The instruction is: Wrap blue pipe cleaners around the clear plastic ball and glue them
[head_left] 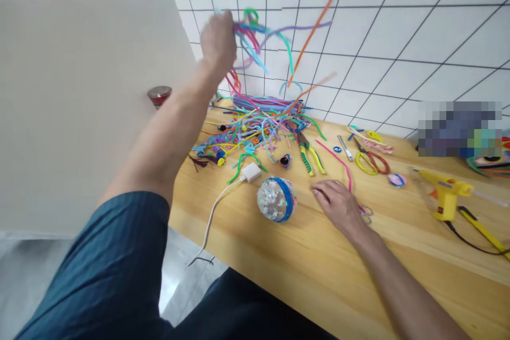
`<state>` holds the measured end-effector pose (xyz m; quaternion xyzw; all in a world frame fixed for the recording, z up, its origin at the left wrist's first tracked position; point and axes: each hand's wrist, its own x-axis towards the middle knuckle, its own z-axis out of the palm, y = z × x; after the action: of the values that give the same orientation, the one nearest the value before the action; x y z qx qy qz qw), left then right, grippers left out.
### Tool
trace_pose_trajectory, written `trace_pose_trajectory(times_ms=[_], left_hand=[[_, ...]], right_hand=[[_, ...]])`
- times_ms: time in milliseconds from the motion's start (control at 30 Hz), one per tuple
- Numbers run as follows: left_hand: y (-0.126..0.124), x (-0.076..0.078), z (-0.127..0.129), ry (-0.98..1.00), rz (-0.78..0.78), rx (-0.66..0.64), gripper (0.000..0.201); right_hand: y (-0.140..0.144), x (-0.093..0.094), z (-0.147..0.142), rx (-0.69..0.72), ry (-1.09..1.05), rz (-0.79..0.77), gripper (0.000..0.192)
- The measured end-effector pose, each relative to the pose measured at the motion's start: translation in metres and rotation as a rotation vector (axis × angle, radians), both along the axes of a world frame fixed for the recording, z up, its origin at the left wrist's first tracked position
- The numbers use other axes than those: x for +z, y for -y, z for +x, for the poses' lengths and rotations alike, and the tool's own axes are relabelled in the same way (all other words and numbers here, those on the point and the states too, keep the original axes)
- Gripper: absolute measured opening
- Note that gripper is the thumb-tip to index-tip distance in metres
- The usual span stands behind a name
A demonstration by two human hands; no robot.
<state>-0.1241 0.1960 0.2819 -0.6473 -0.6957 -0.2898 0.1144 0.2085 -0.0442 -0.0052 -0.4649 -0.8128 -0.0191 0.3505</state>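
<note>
My left hand (219, 40) is raised above the back of the table, closed around a tangled bunch of colourful pipe cleaners (258, 32); it is a little blurred. Below it lies a large heap of pipe cleaners (255, 127). An orange pipe cleaner (319, 24) stretches upward in front of the wall. My right hand (337, 202) rests on the tabletop with its fingers curled together and nothing visible in them. A pink pipe cleaner (342, 164) lies just beyond it. To its left sits a clear, sparkly ball (271, 199) partly wrapped in blue pipe cleaner.
Green-yellow pliers (306, 154), a craft knife (345, 147), scissors (370, 159) and a yellow glue gun (446, 191) lie on the wooden table (279, 255). A white charger (251, 171) trails its cable over the front edge. A pale board (79, 111) stands at left, with a tiled wall (370, 32) behind.
</note>
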Motion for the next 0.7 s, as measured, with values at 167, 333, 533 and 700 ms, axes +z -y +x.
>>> trace_pose_trajectory(times_ms=[167,333,533,700], left_hand=[[0.008,-0.110,0.022,-0.083,-0.289,-0.140,0.031],[0.025,-0.151,0.033,-0.160,-0.395,-0.233,0.071],[0.045,-0.149,0.091,-0.350,-0.213,-0.796,0.056],[0.053,-0.179,0.139,-0.561,-0.371,-0.919,0.047]], right_hand=[[0.002,0.001,0.000,-0.007,0.003,-0.019,0.024],[0.002,0.002,-0.001,-0.006,-0.016,-0.063,0.024],[0.002,0.007,-0.001,-0.003,0.013,-0.083,0.021],[0.004,0.007,-0.002,-0.003,0.011,-0.082,0.022]])
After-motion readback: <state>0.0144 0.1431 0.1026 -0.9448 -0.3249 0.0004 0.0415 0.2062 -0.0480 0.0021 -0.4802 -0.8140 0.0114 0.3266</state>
